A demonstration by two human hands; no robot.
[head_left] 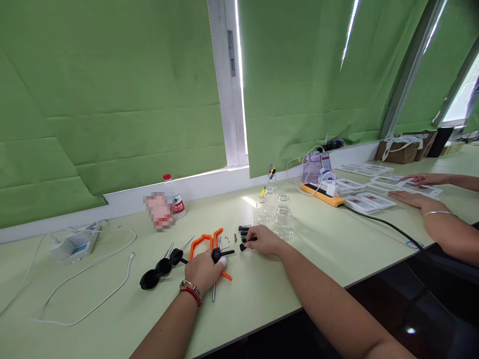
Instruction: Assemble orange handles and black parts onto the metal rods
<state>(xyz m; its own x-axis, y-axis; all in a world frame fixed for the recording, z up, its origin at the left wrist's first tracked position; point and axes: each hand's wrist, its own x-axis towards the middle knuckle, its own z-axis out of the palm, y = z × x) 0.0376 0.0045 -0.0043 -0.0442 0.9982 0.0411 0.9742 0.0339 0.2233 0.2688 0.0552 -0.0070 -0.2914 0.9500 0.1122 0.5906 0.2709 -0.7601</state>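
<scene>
My left hand [205, 269] is closed round a black tool [220, 255] whose thin dark end points right. Beneath and beside it lie orange frame-like pieces [199, 241] and thin metal rods. My right hand [261, 240] pinches a small black piece [243, 247] at the table surface. Just behind its fingers sit several black cylindrical parts [245, 228]. Small brass-coloured bits [235, 238] lie between the two hands. Black rounded parts [163, 267] rest left of my left hand.
Glass jars [283, 220] stand behind my right hand. Further back are a red-capped bottle [179, 205], an orange power strip [322, 194] and a purple bottle [312, 168]. White cables and a charger [71, 248] lie left. Another person's hands [409, 198] touch white trays at right.
</scene>
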